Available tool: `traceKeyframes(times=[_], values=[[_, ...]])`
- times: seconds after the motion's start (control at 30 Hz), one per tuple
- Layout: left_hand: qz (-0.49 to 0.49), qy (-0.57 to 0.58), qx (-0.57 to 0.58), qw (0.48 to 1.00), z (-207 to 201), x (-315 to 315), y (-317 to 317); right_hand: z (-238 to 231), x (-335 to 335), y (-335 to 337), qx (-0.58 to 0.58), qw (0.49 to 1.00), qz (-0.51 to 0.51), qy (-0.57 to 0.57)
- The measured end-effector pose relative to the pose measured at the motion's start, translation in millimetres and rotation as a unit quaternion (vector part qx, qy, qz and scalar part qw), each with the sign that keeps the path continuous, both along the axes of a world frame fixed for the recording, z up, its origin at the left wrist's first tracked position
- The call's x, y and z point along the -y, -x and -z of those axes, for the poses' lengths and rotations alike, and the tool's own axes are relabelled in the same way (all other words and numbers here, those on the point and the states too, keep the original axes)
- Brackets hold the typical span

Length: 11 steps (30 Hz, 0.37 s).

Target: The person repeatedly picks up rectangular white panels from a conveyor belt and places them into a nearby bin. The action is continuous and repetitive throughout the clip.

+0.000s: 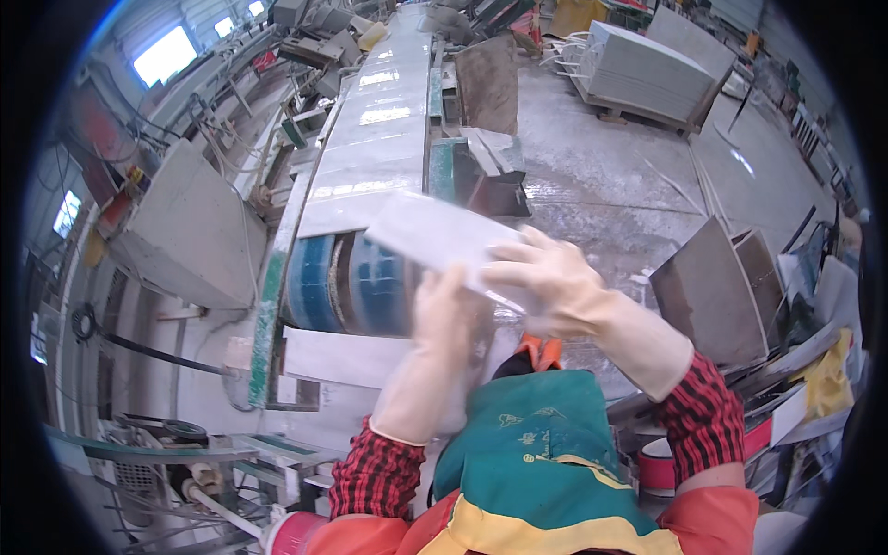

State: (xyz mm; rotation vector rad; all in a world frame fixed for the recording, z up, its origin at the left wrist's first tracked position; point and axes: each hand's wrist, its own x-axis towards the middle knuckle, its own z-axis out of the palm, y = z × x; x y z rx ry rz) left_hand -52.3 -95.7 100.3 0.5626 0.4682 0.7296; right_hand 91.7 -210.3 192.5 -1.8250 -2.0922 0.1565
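A flat, pale rectangular slab is held up tilted in front of me, slightly blurred by motion. My right hand, in a cream rubber glove, grips its right end with the fingers over the upper face. Against its lower edge is my left hand, gloved the same way and smeared, with its fingertips at the slab. The slab's far left corner overlaps the end of a conveyor carrying white slabs. Just below that end are the blue rollers.
Another pale slab lies below the rollers. A green rail borders the conveyor. Brown boards lean at right, beside scrap pieces and a yellow sheet. A pallet with a stack of white slabs stands far right. A large grey block is left.
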Motion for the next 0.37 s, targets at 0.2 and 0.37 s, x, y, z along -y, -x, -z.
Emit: traceKeyframes(times=[0.2,0.37], values=[[-0.133,0.06,0.004,0.989,28,-75,45,23,-64,4,0.091,0.988,-0.069,-0.103],[-0.232,0.074,-0.046,0.969,91,-157,63,50,-33,-33,0.077,0.988,0.007,-0.134]])
